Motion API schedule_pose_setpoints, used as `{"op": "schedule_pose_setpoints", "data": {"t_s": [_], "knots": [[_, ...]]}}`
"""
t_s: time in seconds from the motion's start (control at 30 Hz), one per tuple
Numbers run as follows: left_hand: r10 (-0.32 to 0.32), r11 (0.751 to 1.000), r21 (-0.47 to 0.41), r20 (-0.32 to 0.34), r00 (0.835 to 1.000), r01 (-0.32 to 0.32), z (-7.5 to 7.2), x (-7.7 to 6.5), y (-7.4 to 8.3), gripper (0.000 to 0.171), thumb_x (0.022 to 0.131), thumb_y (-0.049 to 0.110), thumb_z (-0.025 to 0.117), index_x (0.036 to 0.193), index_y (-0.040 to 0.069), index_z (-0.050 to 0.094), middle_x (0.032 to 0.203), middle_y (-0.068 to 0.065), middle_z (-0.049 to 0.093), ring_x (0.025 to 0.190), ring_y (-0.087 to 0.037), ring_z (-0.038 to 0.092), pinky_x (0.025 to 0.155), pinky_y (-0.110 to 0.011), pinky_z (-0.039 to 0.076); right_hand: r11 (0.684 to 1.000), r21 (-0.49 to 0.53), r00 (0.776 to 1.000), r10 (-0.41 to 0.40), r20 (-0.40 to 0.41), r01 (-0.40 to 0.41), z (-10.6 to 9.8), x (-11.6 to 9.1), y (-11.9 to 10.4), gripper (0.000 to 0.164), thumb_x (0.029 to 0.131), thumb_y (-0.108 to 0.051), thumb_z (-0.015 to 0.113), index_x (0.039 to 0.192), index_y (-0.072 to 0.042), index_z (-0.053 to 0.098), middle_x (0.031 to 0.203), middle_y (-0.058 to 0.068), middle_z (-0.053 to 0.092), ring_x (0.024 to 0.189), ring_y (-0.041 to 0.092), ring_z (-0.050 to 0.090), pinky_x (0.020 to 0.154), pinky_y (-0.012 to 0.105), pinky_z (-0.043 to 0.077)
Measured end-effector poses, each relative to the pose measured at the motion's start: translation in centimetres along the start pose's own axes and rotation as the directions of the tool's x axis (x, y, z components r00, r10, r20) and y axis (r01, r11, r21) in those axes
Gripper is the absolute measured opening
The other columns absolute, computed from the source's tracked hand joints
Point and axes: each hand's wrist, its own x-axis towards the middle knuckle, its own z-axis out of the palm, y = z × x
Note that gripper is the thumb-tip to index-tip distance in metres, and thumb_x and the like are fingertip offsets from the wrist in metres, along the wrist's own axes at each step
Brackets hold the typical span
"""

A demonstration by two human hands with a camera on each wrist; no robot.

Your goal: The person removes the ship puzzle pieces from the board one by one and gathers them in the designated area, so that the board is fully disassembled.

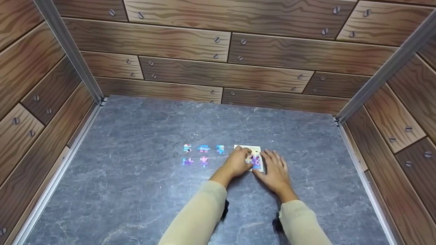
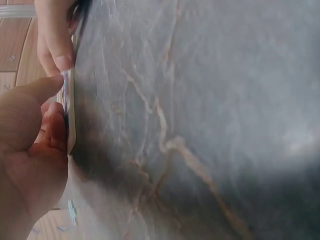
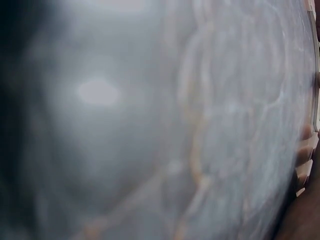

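A small jigsaw puzzle board (image 1: 262, 166) with a pale border and a colourful picture lies on the grey marbled table. My left hand (image 1: 236, 161) rests over its left part, index finger and thumb bent toward the picture with a gap between their tips. In the left wrist view, the left thumb (image 2: 47, 89) and fingertips are right at the board's surface, and the board's edge (image 2: 72, 115) shows beside them. My right hand (image 1: 275, 172) lies along the right edge, fingers spread forward and thumb by the near corner. The left hand hides part of the picture.
Several loose jigsaw pieces lie in two rows left of the board, among them a pink one (image 1: 204, 161) and a blue one (image 1: 204, 148). Wood-patterned walls (image 1: 190, 68) enclose the table (image 1: 136, 190) at the back and sides, with metal rails along the side edges.
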Motion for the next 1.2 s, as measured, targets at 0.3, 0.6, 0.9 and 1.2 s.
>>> {"op": "schedule_pose_setpoints", "data": {"t_s": [0.3,0.6,0.9,1.2], "knots": [[-0.007,0.997,0.077,0.109,0.994,-0.002,-0.9,0.8,0.6,0.052,0.096,0.026,0.082,0.144,0.012,0.067,0.126,-0.012,0.066,0.112,-0.025,0.066,0.105,-0.037,0.056,1.000,-0.001,1.000,-0.003,-0.002,0.003,0.0,0.0,0.2,0.080,0.094,-0.051,0.073,0.160,-0.012,0.050,0.172,0.016,0.043,0.164,0.046,0.028,0.134,0.067,0.014],[0.012,1.000,0.021,0.080,0.997,-0.014,-0.3,1.4,0.1,0.044,0.093,0.020,0.084,0.134,0.016,0.068,0.119,-0.009,0.069,0.108,-0.022,0.067,0.096,-0.035,0.056,1.000,-0.003,1.000,-0.001,-0.006,0.001,-0.1,-0.1,-0.1,0.080,0.094,-0.051,0.073,0.160,-0.012,0.050,0.172,0.016,0.043,0.164,0.045,0.028,0.134,0.067,0.015],[0.049,0.998,-0.036,0.026,0.998,-0.048,1.1,2.0,-0.9,0.044,0.090,0.015,0.084,0.129,0.021,0.064,0.107,0.003,0.072,0.099,-0.016,0.068,0.094,-0.035,0.056,1.000,-0.005,1.000,-0.007,-0.018,0.007,-0.1,-0.2,-0.1,0.080,0.092,-0.048,0.074,0.159,-0.011,0.051,0.170,0.017,0.045,0.163,0.046,0.030,0.133,0.067,0.016],[0.022,0.999,-0.046,-0.003,1.000,-0.022,0.1,0.9,0.2,0.039,0.096,0.017,0.080,0.132,0.016,0.064,0.099,0.003,0.072,0.090,-0.015,0.066,0.090,-0.034,0.056,1.000,-0.007,1.000,-0.009,-0.016,0.009,-0.1,-0.2,0.0,0.080,0.093,-0.049,0.074,0.159,-0.011,0.051,0.170,0.018,0.045,0.163,0.046,0.030,0.134,0.066,0.016]]}}
